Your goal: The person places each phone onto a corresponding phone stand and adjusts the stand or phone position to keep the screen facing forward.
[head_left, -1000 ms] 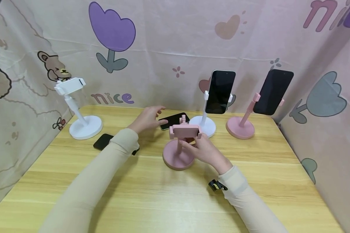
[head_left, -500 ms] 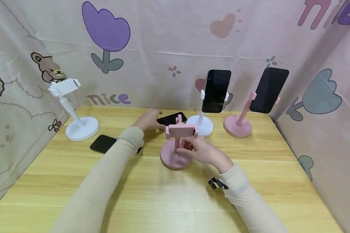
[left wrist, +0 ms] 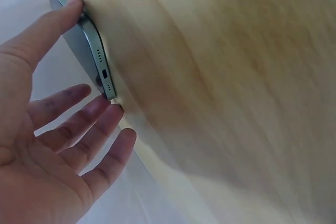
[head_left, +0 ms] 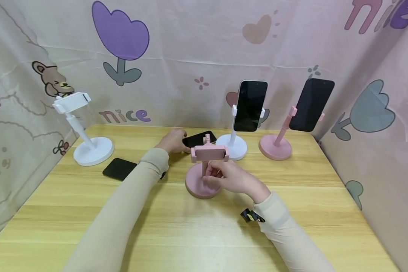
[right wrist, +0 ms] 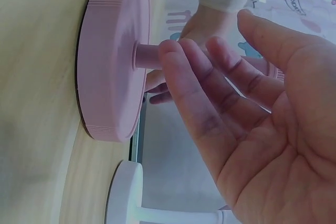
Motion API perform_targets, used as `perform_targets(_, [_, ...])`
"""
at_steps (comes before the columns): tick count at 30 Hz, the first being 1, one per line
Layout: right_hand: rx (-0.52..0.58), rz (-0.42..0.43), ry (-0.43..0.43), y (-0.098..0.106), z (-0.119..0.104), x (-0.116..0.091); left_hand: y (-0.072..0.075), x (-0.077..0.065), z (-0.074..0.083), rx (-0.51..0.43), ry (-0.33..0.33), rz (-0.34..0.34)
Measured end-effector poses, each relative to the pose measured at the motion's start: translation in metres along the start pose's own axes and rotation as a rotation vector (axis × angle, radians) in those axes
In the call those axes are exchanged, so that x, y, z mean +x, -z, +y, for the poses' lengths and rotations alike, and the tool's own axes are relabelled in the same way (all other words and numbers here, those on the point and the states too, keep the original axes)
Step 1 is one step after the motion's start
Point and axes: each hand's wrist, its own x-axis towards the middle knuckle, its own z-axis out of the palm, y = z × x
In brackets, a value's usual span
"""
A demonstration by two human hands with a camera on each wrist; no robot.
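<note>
My left hand (head_left: pixel 173 140) is at the left end of a dark phone (head_left: pixel 194 139) lying near the table's back edge. In the left wrist view, the thumb is on the phone's green side edge (left wrist: pixel 97 51) and the fingertips are right at its lower corner. My right hand (head_left: pixel 232 176) is beside a pink phone stand (head_left: pixel 200 185) with a sideways clamp head (head_left: pixel 209 153). Its relaxed fingers (right wrist: pixel 197 98) reach the post just above the round base (right wrist: pixel 113 61); the thumb stands apart from the post in the right wrist view.
Another dark phone (head_left: pixel 119 169) lies left of my left forearm. A white stand (head_left: pixel 93 151) with a sideways head is at the far left. Behind, a white stand (head_left: pixel 238 147) and a pink stand (head_left: pixel 275 147) hold upright phones. A printed curtain (head_left: pixel 176 94) backs the table.
My left hand has moved in on the phone at the back, thumb and fingers nearing its edges. The right hand has lowered slightly along the stand's post. The head view has shifted slightly.
</note>
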Motion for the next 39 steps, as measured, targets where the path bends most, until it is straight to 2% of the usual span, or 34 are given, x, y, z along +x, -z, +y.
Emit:
perform_targets(9, [0.028,-0.012,0.008,-0.001,0.001,0.001,-0.001,0.004,-0.002,-0.003,0.003,-0.013])
perform_targets(18, [0.037,-0.021,0.016,-0.002,0.001,0.001,0.004,-0.002,0.001,-0.015,0.032,-0.040])
perform_targets(24, [0.026,-0.027,0.000,-0.002,0.001,0.001,0.005,-0.007,-0.003,0.000,0.029,-0.055])
perform_targets(31, [0.012,-0.031,0.006,-0.001,0.000,0.000,0.007,-0.019,-0.006,0.013,0.041,-0.062])
perform_targets(39, [0.059,-0.058,-0.018,-0.001,-0.001,0.000,0.007,-0.042,-0.010,0.059,0.067,-0.072])
